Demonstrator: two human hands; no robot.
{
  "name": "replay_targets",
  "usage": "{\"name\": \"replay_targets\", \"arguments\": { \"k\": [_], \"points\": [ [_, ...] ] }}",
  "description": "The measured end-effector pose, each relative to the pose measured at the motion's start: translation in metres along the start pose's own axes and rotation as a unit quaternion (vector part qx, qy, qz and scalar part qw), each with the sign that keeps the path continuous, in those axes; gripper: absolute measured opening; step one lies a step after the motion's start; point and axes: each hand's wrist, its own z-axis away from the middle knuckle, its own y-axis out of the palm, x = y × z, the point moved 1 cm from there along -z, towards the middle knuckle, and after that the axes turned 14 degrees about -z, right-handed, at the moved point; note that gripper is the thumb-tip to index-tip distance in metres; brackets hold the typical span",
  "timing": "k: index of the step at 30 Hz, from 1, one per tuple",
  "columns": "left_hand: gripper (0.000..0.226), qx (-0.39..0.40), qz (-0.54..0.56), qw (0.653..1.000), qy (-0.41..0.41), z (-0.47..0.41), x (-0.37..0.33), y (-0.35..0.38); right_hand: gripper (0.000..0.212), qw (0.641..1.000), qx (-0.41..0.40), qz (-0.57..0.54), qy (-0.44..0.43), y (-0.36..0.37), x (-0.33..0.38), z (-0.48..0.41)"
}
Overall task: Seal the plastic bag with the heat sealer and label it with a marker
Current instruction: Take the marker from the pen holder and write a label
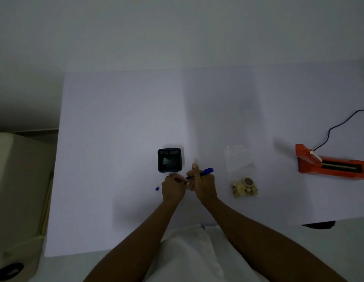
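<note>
Black box (169, 160) near marker (206, 171) in right hand (204, 185)

The worktop (116, 119) is looking smooth, matt and white, like paper. The plastic bag (237, 157) is showing as thin, clear, slightly crinkled film. The heat sealer (329, 172) is showing an orange, faintly glossy casing. The blue marker (206, 171) and black pen pot (159, 159) are looking like smooth plastic.

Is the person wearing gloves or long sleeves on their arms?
No. The left hand and right hand are bare, no gloves, and both forearms show no sleeves. No watch, ring or bracelet is visible. A white garment shows between the arms.
</note>
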Motion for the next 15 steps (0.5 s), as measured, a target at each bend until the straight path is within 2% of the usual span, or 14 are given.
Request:
{"name": "replay_targets", "arguments": {
  "k": [3, 7, 11, 15],
  "points": [
    [0.009, 0.003, -0.017, 1.000, -0.008, -0.003, 0.003, 0.000, 0.040, 0.998, 0.040, 0.024, -0.036, -0.003, -0.002, -0.004],
    [0.016, 0.012, -0.046, 0.999, -0.006, -0.005, 0.001, 0.000, 0.022, 0.983, 0.104, 0.115, -0.094, 0.000, -0.007, -0.005],
    [0.014, 0.021, -0.061, 0.998, -0.001, -0.006, 0.002, 0.001, 0.040, 0.983, 0.093, 0.122, -0.097, 0.001, -0.018, -0.007],
    [0.013, 0.021, -0.067, 0.998, 0.003, -0.006, 0.003, 0.002, 0.044, 0.983, 0.082, 0.123, -0.111, 0.000, -0.019, -0.009]
  ]
}}
